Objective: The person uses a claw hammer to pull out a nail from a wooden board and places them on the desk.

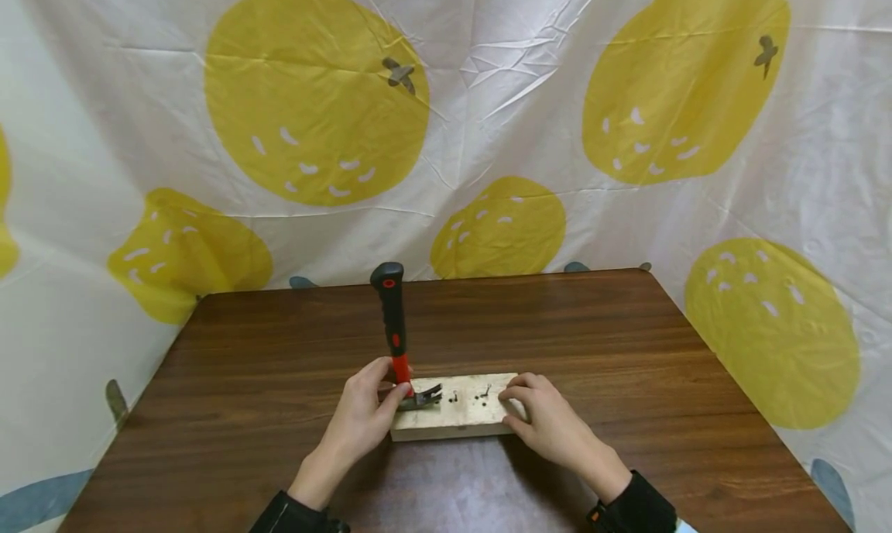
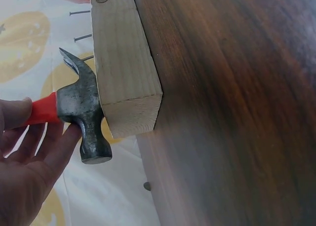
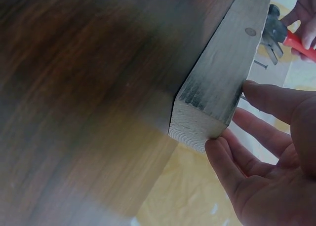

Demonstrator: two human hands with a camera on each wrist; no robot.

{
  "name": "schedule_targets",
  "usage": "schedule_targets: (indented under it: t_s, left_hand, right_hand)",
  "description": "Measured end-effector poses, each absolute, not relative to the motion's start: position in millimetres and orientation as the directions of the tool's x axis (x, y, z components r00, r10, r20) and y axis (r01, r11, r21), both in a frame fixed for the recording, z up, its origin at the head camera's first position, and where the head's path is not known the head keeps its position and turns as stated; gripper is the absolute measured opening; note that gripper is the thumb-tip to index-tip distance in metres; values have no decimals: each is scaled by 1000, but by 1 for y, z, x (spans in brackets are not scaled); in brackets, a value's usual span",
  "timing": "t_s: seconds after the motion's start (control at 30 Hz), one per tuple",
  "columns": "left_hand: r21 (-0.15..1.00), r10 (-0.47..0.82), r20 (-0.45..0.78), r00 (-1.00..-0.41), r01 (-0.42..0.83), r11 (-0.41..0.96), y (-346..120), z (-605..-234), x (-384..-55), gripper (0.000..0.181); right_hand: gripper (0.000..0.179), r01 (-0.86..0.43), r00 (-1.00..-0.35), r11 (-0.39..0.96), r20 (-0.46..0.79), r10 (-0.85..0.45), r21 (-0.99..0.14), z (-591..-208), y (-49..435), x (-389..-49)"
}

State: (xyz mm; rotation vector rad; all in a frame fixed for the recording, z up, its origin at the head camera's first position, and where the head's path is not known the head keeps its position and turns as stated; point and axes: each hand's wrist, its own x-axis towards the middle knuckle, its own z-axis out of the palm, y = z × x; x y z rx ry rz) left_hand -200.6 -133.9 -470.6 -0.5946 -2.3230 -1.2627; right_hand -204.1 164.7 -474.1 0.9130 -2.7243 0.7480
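A pale wooden block (image 1: 456, 434) lies lengthwise on the table, with several nails (image 2: 83, 37) standing out of its top face. On the block's left part rests the head of a claw hammer (image 1: 392, 316), its black and red handle upright. My left hand (image 1: 361, 409) holds the hammer low on the red shaft, thumb and fingers close to the head. The steel claw (image 2: 78, 70) points right, and one nail shows right beside it in the left wrist view. At the block's other end, my right hand (image 1: 550, 423) grips the corner between thumb and fingers (image 3: 256, 137).
The brown wooden table (image 1: 265, 347) extends around the block to both sides and behind. A white cloth (image 1: 488, 115) printed with yellow fruit hangs along its back and sides. A round knot (image 3: 251, 32) marks the block's front face.
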Motion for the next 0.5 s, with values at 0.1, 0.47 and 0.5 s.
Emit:
schedule_targets:
  t_s: [0.1,0.47,0.5]
  left_hand:
    - [673,161,559,-814,558,485,-134,-471,-201,28]
    - [681,134,564,-815,551,482,-136,-475,-199,28]
    - [692,131,557,-820,546,472,-136,-475,-199,28]
  right_hand:
    - [24,-602,-798,686,308,-517,-409,-474,165,-204]
    - [24,-586,-810,670,298,-505,-456,-476,167,-205]
    - [24,-584,-811,667,301,-502,-463,-477,168,-205]
